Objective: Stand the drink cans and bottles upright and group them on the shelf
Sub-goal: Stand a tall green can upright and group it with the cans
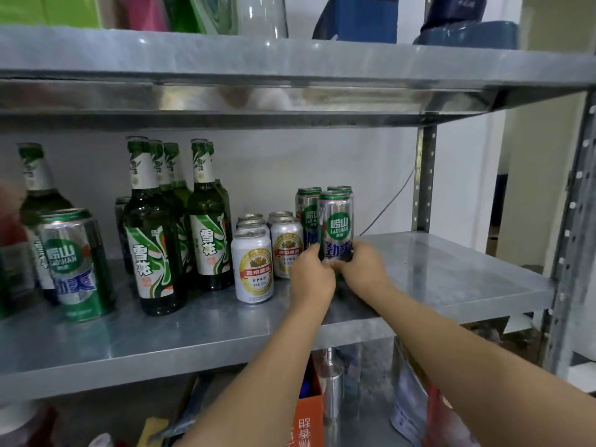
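Note:
A tall silver and green Laoshan can (pixel 336 221) stands upright on the metal shelf (pixel 451 272). My left hand (pixel 312 276) and my right hand (pixel 364 269) both grip its lower part from either side. Two more tall Laoshan cans (pixel 308 208) stand just behind it. Left of them stands a cluster of short white and gold cans (pixel 253 266). Further left, several green beer bottles (pixel 151 233) stand upright. At the far left, another tall Laoshan can (pixel 75 266) stands in front of one more green bottle (pixel 35 188).
The upper shelf (pixel 290 75) hangs low above the bottle tops and carries a glass jar (pixel 263 17) and blue bags. A perforated steel post (pixel 424 175) stands at the back right. Below the shelf sit an orange box (pixel 309 417) and other packages.

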`<state>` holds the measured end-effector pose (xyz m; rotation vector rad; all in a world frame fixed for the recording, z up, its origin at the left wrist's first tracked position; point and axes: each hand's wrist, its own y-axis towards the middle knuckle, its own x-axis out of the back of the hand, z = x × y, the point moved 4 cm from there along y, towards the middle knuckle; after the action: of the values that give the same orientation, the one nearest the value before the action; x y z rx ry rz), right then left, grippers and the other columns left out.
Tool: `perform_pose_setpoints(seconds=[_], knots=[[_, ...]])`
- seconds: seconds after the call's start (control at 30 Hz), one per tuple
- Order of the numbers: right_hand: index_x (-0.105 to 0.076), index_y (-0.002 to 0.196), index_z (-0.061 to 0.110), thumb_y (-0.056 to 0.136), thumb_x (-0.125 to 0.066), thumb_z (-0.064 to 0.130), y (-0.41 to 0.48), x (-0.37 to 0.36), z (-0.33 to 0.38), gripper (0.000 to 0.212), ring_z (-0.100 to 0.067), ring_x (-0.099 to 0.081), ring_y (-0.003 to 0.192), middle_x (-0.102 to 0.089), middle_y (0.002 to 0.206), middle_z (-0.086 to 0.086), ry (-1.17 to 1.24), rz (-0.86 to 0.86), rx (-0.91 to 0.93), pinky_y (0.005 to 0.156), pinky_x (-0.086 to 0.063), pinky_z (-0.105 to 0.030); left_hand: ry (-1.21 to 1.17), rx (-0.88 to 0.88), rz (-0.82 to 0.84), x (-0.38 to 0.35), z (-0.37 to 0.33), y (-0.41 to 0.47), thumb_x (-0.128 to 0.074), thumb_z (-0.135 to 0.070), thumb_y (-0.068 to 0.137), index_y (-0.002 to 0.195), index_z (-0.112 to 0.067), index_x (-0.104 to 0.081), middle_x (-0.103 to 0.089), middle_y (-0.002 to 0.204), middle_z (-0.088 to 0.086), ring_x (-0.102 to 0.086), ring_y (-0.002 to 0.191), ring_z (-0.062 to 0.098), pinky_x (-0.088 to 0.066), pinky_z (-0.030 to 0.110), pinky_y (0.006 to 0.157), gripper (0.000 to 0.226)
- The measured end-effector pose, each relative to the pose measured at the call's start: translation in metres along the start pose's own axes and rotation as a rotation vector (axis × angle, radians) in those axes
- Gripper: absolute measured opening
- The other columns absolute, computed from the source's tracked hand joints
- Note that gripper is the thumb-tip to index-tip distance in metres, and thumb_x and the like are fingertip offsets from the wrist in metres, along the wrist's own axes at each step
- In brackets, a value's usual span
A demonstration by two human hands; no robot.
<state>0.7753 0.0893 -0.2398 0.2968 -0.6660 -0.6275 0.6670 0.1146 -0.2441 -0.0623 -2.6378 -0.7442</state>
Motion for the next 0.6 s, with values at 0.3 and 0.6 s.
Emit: perform_pose_setpoints(seconds=[0.3, 0.6], knots=[[-0.063, 0.112, 0.007, 0.08, -0.073, 0.018, 0.022, -0.023, -0.007, 0.036, -0.03, -0.065, 0.098, -0.071, 0.104, -0.012, -0.027, -0.022, -0.033, 0.079, -0.051, -0.033, 0.062, 0.097, -0.089, 0.002, 0.002, 0.003, -0.054, -0.016, 0.091, 0.104, -0.017, -0.071, -0.072, 0.099, 0.007, -0.064, 0.092, 0.026, -0.05, 0.031, 0.072, 0.022], [-0.065, 0.096, 0.004, 0.082, -0.071, 0.023, 0.014, -0.02, -0.009, 0.024, -0.031, -0.064, 0.085, -0.069, 0.091, -0.013, -0.171, -0.131, -0.02, 0.063, -0.042, -0.029, 0.038, 0.19, -0.058, 0.008, 0.001, -0.002, -0.057, -0.013, 0.087, 0.087, -0.011, -0.07, -0.07, 0.093, 0.01, -0.063, 0.089, 0.03, -0.045, 0.032, 0.066, 0.013]])
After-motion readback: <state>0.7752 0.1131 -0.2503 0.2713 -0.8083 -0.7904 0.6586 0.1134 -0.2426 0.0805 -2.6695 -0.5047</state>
